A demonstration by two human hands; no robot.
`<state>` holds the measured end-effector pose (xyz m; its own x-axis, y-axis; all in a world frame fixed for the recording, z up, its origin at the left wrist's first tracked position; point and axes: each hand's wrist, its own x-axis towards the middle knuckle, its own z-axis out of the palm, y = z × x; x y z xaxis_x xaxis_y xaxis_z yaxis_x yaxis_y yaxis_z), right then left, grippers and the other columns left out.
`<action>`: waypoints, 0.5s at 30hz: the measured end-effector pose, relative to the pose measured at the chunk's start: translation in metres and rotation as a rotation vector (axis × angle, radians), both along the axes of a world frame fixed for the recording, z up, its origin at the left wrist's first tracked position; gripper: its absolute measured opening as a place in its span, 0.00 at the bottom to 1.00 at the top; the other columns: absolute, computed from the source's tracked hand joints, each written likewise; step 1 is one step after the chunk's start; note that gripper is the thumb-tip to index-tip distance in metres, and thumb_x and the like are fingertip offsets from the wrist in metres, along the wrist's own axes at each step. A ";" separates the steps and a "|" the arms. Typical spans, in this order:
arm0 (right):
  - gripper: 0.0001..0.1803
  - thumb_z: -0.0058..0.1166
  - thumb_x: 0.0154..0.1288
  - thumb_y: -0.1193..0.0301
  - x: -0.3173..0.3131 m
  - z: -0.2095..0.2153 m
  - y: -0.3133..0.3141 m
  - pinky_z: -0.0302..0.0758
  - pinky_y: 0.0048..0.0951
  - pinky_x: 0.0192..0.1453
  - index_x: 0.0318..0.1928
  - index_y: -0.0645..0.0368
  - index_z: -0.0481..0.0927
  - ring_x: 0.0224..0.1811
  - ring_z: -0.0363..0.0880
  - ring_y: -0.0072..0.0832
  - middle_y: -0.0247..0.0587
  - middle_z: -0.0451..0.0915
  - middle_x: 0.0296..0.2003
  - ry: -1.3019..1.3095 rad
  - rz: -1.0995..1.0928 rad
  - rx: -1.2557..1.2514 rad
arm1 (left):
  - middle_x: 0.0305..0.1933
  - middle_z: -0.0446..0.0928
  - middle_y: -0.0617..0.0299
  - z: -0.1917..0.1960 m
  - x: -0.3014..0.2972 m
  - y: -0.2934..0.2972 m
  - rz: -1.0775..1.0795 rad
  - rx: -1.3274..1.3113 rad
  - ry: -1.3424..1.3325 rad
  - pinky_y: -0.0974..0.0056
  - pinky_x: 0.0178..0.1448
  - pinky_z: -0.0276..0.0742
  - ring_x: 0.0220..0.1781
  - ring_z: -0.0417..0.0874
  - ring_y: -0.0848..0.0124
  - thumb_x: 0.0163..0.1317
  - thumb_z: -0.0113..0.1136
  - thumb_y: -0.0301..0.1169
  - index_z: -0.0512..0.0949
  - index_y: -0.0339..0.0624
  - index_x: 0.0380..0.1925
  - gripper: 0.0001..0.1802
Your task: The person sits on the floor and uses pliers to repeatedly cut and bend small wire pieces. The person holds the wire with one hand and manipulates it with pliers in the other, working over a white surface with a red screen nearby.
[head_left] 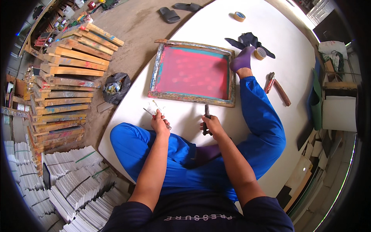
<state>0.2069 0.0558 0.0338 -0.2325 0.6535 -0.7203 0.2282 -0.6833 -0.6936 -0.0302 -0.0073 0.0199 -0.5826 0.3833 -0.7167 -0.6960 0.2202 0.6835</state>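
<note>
Near left, stacks of white sheet bundles point(73, 185) stand on the floor. The person sits on a white tabletop point(216, 23) in blue trousers, legs spread.

Left hand point(159, 124): clenched around a small tool with a red grip; it rests on the tabletop beside small pale scraps point(154, 107). Right hand point(211, 125): grasping a dark hand tool point(207, 116), its tip pointing toward the near rail of the frame and just short of it.

Directly beyond both hands lies a wooden screen frame point(193, 72), flat on the tabletop, with pink-red mesh and teal edging. The purple-socked foot point(242, 58) rests against its far right corner.

Right of the outstretched leg lie pliers point(269, 82) and a brown stick point(282, 92), near each other. Beyond the foot: a dark rag point(249, 40) and a tape roll point(260, 53) touching it. A second tape roll point(239, 16) lies at the far edge.

On the floor to the left, a black bag point(116, 87) sits just beside the tabletop; stacked wooden frames point(65, 81) rise beyond it. Two dark sandals point(177, 11) lie far.
</note>
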 end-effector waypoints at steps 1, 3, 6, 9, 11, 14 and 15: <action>0.19 0.54 0.71 0.60 0.005 -0.001 0.004 0.80 0.37 0.34 0.47 0.67 0.75 0.31 0.85 0.35 0.49 0.82 0.34 -0.031 -0.030 0.008 | 0.31 0.69 0.66 -0.001 0.003 0.001 0.011 0.037 0.034 0.66 0.18 0.65 0.18 0.69 0.75 0.70 0.59 0.47 0.70 0.46 0.36 0.16; 0.19 0.55 0.70 0.60 0.014 0.000 0.011 0.80 0.36 0.32 0.45 0.69 0.75 0.28 0.84 0.35 0.48 0.81 0.32 -0.069 -0.079 0.013 | 0.30 0.69 0.67 -0.001 0.014 0.002 -0.058 0.037 0.051 0.66 0.19 0.66 0.18 0.69 0.76 0.70 0.59 0.46 0.70 0.46 0.36 0.16; 0.20 0.56 0.69 0.60 0.022 0.005 0.017 0.79 0.35 0.29 0.41 0.70 0.75 0.25 0.82 0.34 0.47 0.79 0.29 -0.090 -0.130 0.009 | 0.30 0.70 0.66 -0.006 0.024 0.001 -0.111 0.050 0.044 0.66 0.19 0.66 0.17 0.70 0.75 0.70 0.59 0.45 0.72 0.45 0.37 0.15; 0.21 0.56 0.68 0.61 0.024 0.005 0.021 0.79 0.35 0.29 0.39 0.72 0.75 0.25 0.81 0.34 0.46 0.78 0.28 -0.073 -0.129 0.007 | 0.30 0.70 0.66 -0.010 0.028 0.000 -0.133 0.054 0.041 0.66 0.19 0.66 0.17 0.70 0.75 0.70 0.59 0.44 0.72 0.45 0.38 0.15; 0.20 0.57 0.67 0.61 0.024 0.005 0.023 0.80 0.35 0.28 0.39 0.72 0.75 0.24 0.81 0.34 0.46 0.78 0.27 -0.066 -0.127 0.007 | 0.29 0.71 0.66 -0.009 0.029 0.000 -0.138 0.058 0.042 0.66 0.19 0.66 0.17 0.70 0.76 0.70 0.59 0.44 0.73 0.44 0.39 0.15; 0.21 0.57 0.67 0.62 0.019 0.009 0.027 0.80 0.36 0.27 0.39 0.73 0.75 0.23 0.81 0.34 0.47 0.77 0.27 -0.066 -0.125 -0.009 | 0.29 0.71 0.67 -0.010 0.028 0.000 -0.127 0.053 0.033 0.66 0.19 0.66 0.16 0.70 0.76 0.70 0.59 0.44 0.73 0.45 0.38 0.14; 0.21 0.57 0.67 0.62 0.018 0.011 0.029 0.80 0.37 0.26 0.39 0.74 0.74 0.23 0.80 0.35 0.47 0.77 0.27 -0.080 -0.119 -0.026 | 0.29 0.71 0.67 -0.010 0.028 0.001 -0.128 0.053 0.030 0.66 0.19 0.66 0.16 0.70 0.76 0.70 0.59 0.44 0.73 0.45 0.38 0.14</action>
<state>0.2249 0.0845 0.0449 -0.0960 0.6542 -0.7502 0.1983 -0.7260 -0.6585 -0.0020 -0.0066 0.0100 -0.5479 0.4927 -0.6761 -0.6434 0.2683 0.7169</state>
